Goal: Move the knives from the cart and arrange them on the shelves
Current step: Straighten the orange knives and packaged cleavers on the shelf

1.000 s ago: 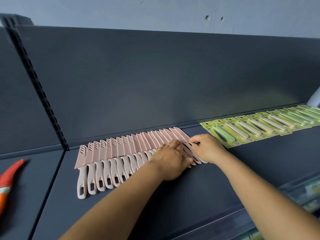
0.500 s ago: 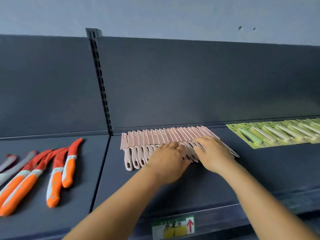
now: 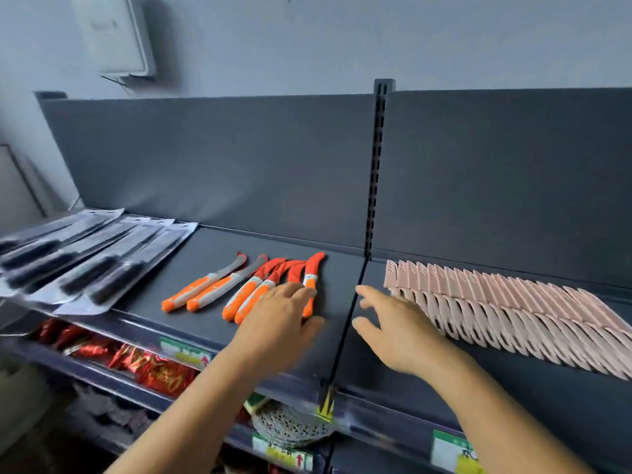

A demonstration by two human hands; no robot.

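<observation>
On the dark top shelf [image 3: 212, 313] lie several orange-handled knives [image 3: 219, 289] with red blade covers, fanned side by side. My left hand [image 3: 277, 323] hovers over the rightmost ones, fingers spread, holding nothing. To the right of the shelf divider, a long overlapping row of pink sheathed knives [image 3: 506, 309] runs to the frame's right edge. My right hand [image 3: 393, 326] is open just left of that row, fingertips near its first handles, gripping nothing. The cart is out of view.
Several black-handled knives in clear packaging [image 3: 89, 261] lie at the shelf's left end. A slotted upright post [image 3: 374, 172] separates the two shelf sections. Below, red snack packets [image 3: 150, 367] and a mesh item [image 3: 290, 425] sit on a lower shelf.
The view has swung left, bringing the orange and packaged knives into sight. Both hands have left the pink row; the left moved over the orange knives, the right opened beside the row's left end.
</observation>
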